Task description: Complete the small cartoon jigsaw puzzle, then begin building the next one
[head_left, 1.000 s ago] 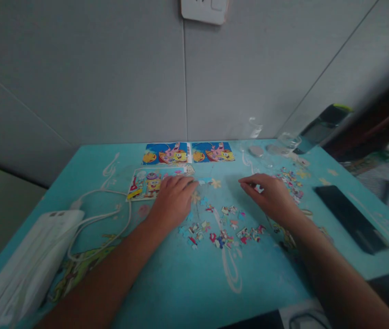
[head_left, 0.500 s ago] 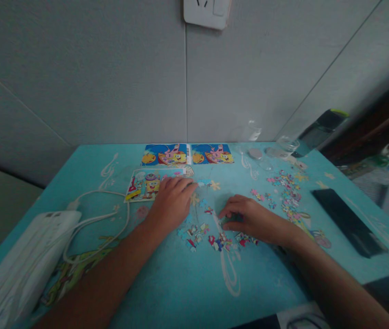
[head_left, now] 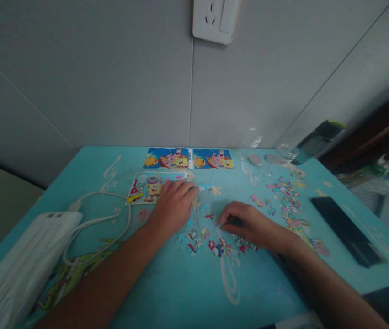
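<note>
My left hand (head_left: 175,203) lies palm down across the right part of a cartoon picture card (head_left: 142,188), fingers stretched toward a few light-blue puzzle pieces (head_left: 205,188). To its right, my right hand (head_left: 240,221) is closed in a pinch above the table, thumb and forefinger together on what looks like a small puzzle piece, mostly hidden by the fingertips. Just below the right hand lies a loose pile of red, blue and pink puzzle pieces (head_left: 221,247). Another pile of pale-blue and mixed pieces (head_left: 194,241) sits between the hands, nearer me.
More puzzle pieces (head_left: 288,201) spread at the right, beside a long black object (head_left: 348,230). Two blue cartoon cards (head_left: 214,158) lie by the wall. Clear containers (head_left: 287,153) stand at the back right. A white power strip (head_left: 26,265) with cables is at the left.
The view has tilted up slightly. My right hand's thumb and forefinger have come closer together. The left hand has stayed nearly in place over the card.
</note>
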`<state>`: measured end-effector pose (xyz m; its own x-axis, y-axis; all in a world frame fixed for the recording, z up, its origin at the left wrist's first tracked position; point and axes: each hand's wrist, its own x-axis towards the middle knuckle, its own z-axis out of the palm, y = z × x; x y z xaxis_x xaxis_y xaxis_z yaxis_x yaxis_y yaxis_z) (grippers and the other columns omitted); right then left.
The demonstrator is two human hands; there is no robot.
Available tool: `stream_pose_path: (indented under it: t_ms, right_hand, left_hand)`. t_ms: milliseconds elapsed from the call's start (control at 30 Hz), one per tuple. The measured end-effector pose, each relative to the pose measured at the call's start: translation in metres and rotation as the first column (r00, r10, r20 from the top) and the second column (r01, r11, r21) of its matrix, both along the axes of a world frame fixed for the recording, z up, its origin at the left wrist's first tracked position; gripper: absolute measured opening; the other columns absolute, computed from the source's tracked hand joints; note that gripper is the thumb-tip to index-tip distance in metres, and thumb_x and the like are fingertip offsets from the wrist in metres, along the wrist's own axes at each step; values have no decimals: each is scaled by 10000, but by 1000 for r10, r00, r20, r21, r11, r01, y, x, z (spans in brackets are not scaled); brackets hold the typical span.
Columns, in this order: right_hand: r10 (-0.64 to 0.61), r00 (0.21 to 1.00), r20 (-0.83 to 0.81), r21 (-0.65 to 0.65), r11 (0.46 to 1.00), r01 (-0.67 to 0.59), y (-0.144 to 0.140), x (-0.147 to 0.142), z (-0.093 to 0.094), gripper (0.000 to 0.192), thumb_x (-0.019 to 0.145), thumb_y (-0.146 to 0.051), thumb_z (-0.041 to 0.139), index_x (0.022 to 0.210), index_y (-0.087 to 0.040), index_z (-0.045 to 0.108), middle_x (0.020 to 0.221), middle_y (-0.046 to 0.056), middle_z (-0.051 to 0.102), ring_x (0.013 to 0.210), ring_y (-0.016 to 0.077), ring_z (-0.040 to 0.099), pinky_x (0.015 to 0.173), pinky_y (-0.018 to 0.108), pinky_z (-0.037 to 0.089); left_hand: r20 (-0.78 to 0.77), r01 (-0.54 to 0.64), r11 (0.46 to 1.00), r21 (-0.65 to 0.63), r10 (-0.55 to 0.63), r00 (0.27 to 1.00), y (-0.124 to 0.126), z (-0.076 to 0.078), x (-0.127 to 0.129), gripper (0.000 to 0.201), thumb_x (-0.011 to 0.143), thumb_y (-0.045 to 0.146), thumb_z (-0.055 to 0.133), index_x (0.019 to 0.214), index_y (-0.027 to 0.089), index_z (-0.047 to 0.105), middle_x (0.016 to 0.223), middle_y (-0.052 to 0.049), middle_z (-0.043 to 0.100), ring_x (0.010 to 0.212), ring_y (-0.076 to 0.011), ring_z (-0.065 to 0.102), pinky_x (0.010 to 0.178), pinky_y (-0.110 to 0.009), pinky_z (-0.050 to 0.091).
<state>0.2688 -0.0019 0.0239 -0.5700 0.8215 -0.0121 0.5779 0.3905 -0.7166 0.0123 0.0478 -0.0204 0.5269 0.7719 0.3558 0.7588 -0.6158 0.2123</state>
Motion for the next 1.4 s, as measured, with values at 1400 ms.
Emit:
stream_pose_path:
  t_ms: [1400]
  right_hand:
    - [-244, 935, 257, 296, 941, 164, 99, -16, -7, 141, 878, -252, 630, 858, -184, 752, 826, 48, 721, 733, 167, 636, 705, 277, 473]
  left_hand:
    - [-12, -9, 999, 46, 9, 1000, 0, 0, 4, 295, 922, 153, 528, 1178, 245, 643, 1229, -71, 648, 1199, -289, 513, 1103, -535, 295]
